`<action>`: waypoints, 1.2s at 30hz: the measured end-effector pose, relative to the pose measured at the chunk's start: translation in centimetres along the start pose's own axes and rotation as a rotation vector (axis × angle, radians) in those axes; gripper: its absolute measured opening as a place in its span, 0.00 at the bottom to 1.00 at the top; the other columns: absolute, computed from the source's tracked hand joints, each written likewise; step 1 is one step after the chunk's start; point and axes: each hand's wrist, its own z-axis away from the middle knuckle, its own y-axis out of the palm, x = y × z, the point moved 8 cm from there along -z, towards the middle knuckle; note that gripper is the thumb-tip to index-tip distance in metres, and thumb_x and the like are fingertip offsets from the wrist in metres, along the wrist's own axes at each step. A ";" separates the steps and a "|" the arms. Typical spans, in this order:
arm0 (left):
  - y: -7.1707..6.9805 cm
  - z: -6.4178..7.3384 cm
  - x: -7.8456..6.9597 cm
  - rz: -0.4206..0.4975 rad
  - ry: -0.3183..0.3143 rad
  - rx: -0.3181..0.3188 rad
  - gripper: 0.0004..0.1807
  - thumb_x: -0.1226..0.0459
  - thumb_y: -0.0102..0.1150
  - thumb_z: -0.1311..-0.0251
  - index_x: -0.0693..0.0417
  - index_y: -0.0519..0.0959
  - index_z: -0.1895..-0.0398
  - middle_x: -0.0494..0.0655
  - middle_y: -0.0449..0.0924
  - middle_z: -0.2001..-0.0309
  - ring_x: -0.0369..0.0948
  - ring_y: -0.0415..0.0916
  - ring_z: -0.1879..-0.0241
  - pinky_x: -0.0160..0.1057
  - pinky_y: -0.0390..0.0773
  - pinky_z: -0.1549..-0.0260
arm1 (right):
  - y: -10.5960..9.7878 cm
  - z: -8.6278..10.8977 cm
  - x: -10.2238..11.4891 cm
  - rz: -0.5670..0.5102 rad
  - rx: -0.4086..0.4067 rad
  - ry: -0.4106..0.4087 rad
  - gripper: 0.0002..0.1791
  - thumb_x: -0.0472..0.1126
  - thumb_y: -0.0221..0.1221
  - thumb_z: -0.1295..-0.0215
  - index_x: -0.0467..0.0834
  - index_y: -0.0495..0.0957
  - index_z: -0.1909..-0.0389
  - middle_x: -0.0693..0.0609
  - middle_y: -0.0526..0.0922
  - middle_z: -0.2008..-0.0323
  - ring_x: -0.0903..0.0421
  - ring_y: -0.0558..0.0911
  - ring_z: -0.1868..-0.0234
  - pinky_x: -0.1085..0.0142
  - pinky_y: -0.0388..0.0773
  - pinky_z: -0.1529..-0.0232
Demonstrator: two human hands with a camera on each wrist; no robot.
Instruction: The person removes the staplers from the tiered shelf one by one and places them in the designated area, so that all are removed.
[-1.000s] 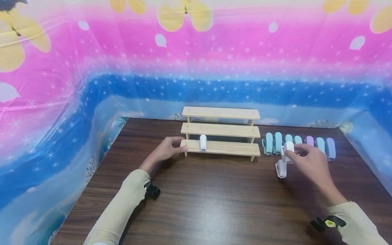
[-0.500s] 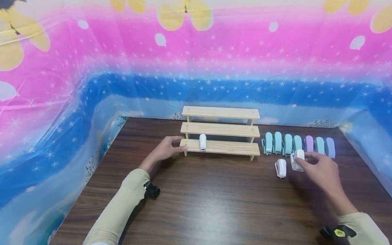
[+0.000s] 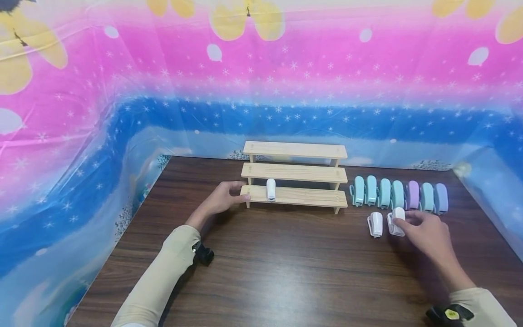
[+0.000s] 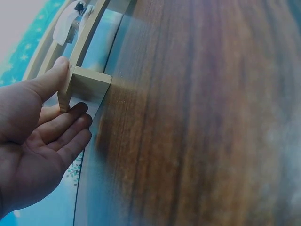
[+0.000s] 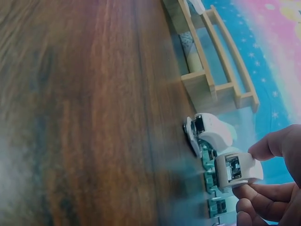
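A three-tier wooden stand stands at the back of the table, a white stapler upright on the left part of its lowest step. My left hand holds that step's left end, thumb on top and fingers below, as the left wrist view also shows. With thumb and fingers my right hand pinches a second white stapler, low over the table in front of the coloured row. Just left of it a third white stapler sits on the wood.
Behind the right hand runs a row of several staplers: teal ones, a purple one and a lavender one at the right end. A patterned cloth hangs close behind the dark wooden table.
My right hand has carried its white stapler rightward and down, from above the standing white one to beside it. The left hand has kept its hold on the stand.
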 end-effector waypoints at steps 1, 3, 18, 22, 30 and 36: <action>0.0 0.0 0.0 0.000 0.000 0.000 0.33 0.56 0.67 0.32 0.64 0.72 0.30 0.63 0.73 0.33 0.54 0.66 0.29 0.56 0.66 0.31 | 0.1 0.0 -0.1 0.003 0.008 0.004 0.40 0.63 0.62 0.32 0.29 0.78 0.41 0.25 0.80 0.47 0.32 0.80 0.52 0.41 0.76 0.56; 0.0 0.0 0.0 -0.001 0.000 0.002 0.33 0.56 0.67 0.32 0.64 0.72 0.30 0.63 0.74 0.33 0.54 0.66 0.29 0.56 0.66 0.31 | 0.4 0.0 -0.4 0.008 0.026 0.013 0.40 0.63 0.61 0.32 0.28 0.77 0.41 0.24 0.80 0.47 0.32 0.80 0.52 0.41 0.76 0.56; 0.1 -0.1 0.1 0.003 0.010 0.002 0.33 0.56 0.67 0.32 0.64 0.72 0.30 0.62 0.74 0.33 0.54 0.67 0.30 0.56 0.67 0.32 | 1.3 -0.2 -1.2 0.025 0.063 0.007 0.41 0.65 0.62 0.33 0.29 0.78 0.42 0.26 0.81 0.48 0.32 0.80 0.52 0.40 0.76 0.56; 0.1 -0.1 0.1 0.005 0.007 0.004 0.33 0.56 0.67 0.32 0.64 0.72 0.30 0.62 0.74 0.33 0.54 0.67 0.30 0.55 0.67 0.31 | 1.3 -0.3 -1.2 0.030 0.072 0.013 0.42 0.67 0.60 0.33 0.30 0.79 0.42 0.25 0.80 0.47 0.30 0.79 0.50 0.39 0.75 0.55; 0.1 0.0 0.0 -0.001 0.008 0.007 0.33 0.56 0.66 0.32 0.65 0.71 0.30 0.63 0.73 0.33 0.54 0.67 0.29 0.56 0.67 0.31 | 0.0 -0.4 -0.4 0.007 0.023 -0.008 0.37 0.66 0.58 0.31 0.35 0.81 0.44 0.27 0.82 0.48 0.30 0.79 0.50 0.44 0.75 0.58; 0.0 0.0 0.0 -0.004 0.006 0.005 0.33 0.56 0.66 0.32 0.65 0.71 0.30 0.63 0.73 0.33 0.55 0.67 0.29 0.56 0.67 0.32 | -0.4 -0.8 0.9 -0.018 0.001 -0.029 0.35 0.64 0.59 0.30 0.36 0.81 0.43 0.31 0.83 0.50 0.34 0.80 0.51 0.45 0.75 0.59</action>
